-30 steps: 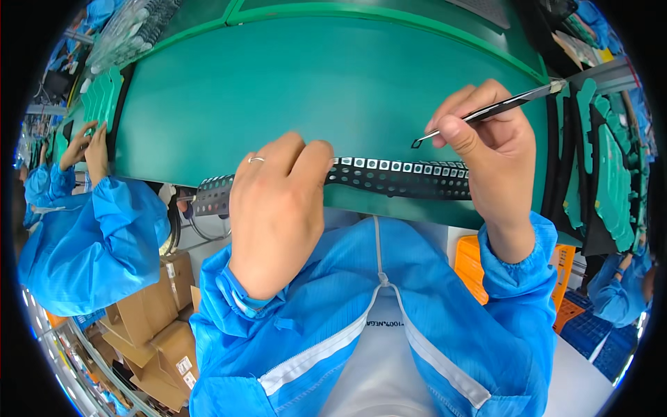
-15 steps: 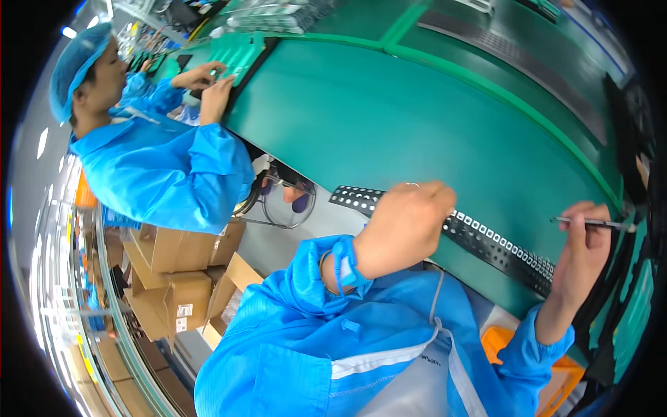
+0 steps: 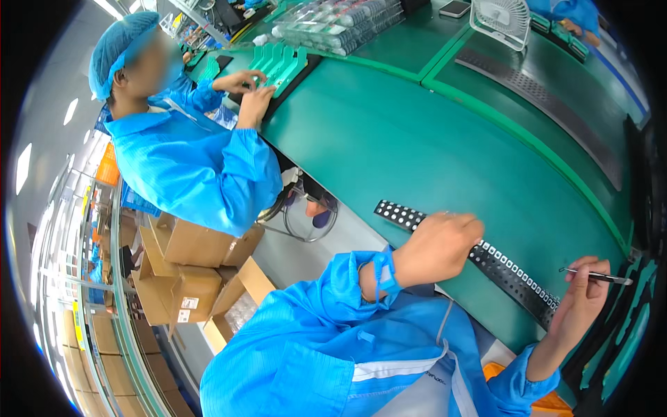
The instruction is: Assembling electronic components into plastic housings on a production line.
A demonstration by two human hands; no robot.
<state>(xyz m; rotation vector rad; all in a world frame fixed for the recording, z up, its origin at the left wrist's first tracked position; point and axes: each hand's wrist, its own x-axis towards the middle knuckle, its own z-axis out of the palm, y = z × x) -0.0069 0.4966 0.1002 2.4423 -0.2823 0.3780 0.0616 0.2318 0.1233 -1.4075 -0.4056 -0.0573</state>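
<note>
A long black strip [image 3: 501, 271], with rows of white squares and round holes, lies along the near edge of the green worktop. My left hand [image 3: 439, 244] is over its left part, fingers curled into a pinch; whatever they hold, if anything, is hidden. At the strip's right end is my right hand [image 3: 585, 295], its thumb and fingers closed on a slim metal tool with a bent tip [image 3: 603, 276], which points left over the worktop. Around my left wrist goes a blue band [image 3: 386, 272].
A co-worker [image 3: 187, 156] in blue works at the left over green slotted holders [image 3: 285, 64]. Farther back are clear plastic trays [image 3: 340, 24], a white fan [image 3: 501, 24] and a dark perforated strip [image 3: 549, 101] beyond a green rail. Cardboard boxes [image 3: 198, 288] stand lower left.
The whole view has shifted, so the scene sits farther right and lower, and the fan has come into view. Both hands stay near the strip; the right one still holds the tool.
</note>
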